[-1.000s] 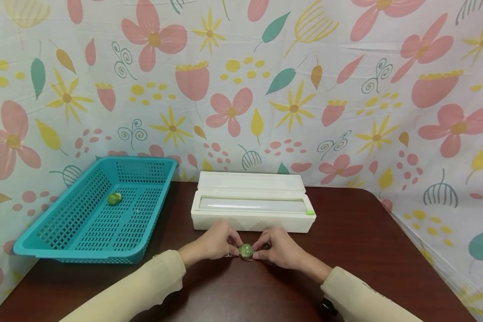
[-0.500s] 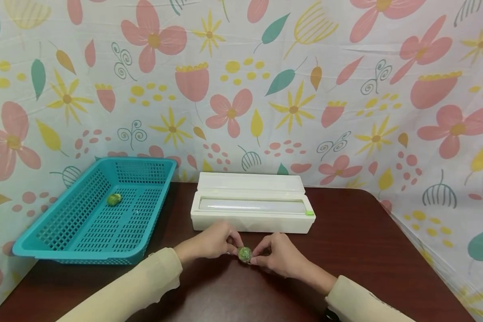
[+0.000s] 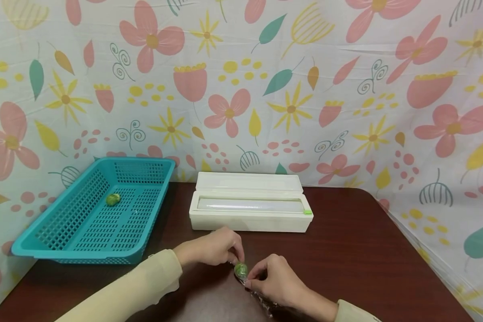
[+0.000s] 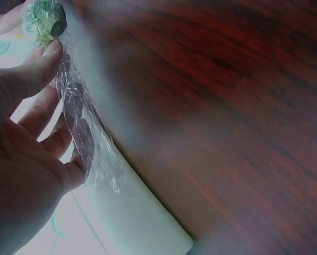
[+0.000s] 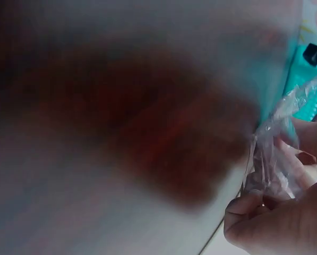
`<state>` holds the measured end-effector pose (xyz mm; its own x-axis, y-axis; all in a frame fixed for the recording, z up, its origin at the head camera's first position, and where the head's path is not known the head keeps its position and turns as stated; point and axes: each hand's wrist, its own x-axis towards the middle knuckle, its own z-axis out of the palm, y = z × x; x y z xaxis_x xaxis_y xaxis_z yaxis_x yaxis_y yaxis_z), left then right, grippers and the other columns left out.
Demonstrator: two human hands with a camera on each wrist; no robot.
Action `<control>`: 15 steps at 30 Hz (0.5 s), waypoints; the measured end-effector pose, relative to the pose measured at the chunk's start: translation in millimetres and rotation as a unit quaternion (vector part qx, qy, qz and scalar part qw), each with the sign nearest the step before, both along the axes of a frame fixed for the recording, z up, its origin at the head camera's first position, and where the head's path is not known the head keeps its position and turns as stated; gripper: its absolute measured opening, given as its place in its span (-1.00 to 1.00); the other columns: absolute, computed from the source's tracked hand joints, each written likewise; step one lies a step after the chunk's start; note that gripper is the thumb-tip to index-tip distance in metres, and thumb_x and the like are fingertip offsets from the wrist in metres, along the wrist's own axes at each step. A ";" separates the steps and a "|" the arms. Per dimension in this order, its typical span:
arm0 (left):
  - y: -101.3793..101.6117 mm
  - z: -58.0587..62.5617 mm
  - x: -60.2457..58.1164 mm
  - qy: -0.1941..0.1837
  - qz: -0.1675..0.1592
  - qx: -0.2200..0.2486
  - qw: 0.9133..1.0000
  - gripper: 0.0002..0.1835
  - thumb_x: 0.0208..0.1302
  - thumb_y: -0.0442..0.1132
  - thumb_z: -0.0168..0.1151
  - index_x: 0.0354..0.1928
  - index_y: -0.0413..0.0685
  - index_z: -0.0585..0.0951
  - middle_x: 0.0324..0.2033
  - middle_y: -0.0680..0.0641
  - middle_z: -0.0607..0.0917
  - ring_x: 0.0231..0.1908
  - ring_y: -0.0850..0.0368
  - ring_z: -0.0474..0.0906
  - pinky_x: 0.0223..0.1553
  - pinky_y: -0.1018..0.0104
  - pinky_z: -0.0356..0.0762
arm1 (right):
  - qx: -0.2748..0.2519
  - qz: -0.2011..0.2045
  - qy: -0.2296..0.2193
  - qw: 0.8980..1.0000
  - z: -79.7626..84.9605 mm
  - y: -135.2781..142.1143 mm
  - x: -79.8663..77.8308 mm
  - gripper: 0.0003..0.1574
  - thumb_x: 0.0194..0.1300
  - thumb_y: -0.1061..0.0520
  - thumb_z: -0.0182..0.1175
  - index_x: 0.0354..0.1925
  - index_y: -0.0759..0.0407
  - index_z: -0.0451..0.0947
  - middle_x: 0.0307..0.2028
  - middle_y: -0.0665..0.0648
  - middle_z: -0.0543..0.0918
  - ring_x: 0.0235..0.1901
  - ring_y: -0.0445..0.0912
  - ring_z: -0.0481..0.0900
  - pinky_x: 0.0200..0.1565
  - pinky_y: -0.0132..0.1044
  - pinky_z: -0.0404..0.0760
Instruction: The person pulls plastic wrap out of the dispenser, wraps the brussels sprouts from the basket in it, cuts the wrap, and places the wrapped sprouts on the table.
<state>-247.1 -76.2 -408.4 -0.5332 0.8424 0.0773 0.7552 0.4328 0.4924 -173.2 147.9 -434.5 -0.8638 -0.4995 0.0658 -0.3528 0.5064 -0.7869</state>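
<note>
Green ball (image 4: 43,22): head, left-wrist views only

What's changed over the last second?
The wrapped green ball moved toward the person, as did the right grip and, less so, the left grip. A tail of clear wrap now shows beside the right grip. Neither let go. The basket, the ball inside and the open white box stayed put.

The upper half of the frame is filled by a white, flower-patterned backdrop (image 3: 241,85), and below it a dark reddish-brown table (image 3: 346,232) is touched by soft light at bottom centre.
</note>
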 end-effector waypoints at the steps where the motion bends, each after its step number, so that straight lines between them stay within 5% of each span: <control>1: 0.2 0.2 0.9 0.004 -0.002 -0.002 1.000 -0.83 0.20 -0.45 0.53 -0.33 0.02 0.86 -0.37 0.23 0.71 -0.27 0.44 0.59 -0.17 0.54 0.55 | -0.004 0.002 -0.005 1.000 -0.7 -0.4 1.6 -0.84 0.24 0.21 0.51 -0.45 -0.01 0.81 -0.52 -0.21 0.73 -0.53 -0.30 0.63 -0.45 -0.37 0.61; 10: 0.6 -5.7 7.8 0.046 0.018 -0.044 0.998 -0.79 0.21 -0.28 0.56 -0.32 0.33 0.86 -0.31 0.46 0.63 -0.14 0.45 0.44 0.03 0.20 0.34 | -0.020 0.020 -0.042 0.999 -2.6 -4.2 11.6 -0.89 0.25 0.17 0.52 -0.42 0.03 0.83 -0.52 -0.16 0.75 -0.52 -0.26 0.65 -0.45 -0.37 0.60; 15: 1.7 -4.2 12.0 0.038 0.027 -0.040 0.998 -0.82 0.24 -0.26 0.54 -0.34 0.31 0.85 -0.28 0.43 0.61 -0.09 0.36 0.39 0.03 0.10 0.26 | -0.019 0.012 -0.059 0.998 -1.8 -6.4 15.5 -0.88 0.25 0.15 0.54 -0.44 0.02 0.82 -0.53 -0.13 0.74 -0.56 -0.25 0.63 -0.48 -0.37 0.58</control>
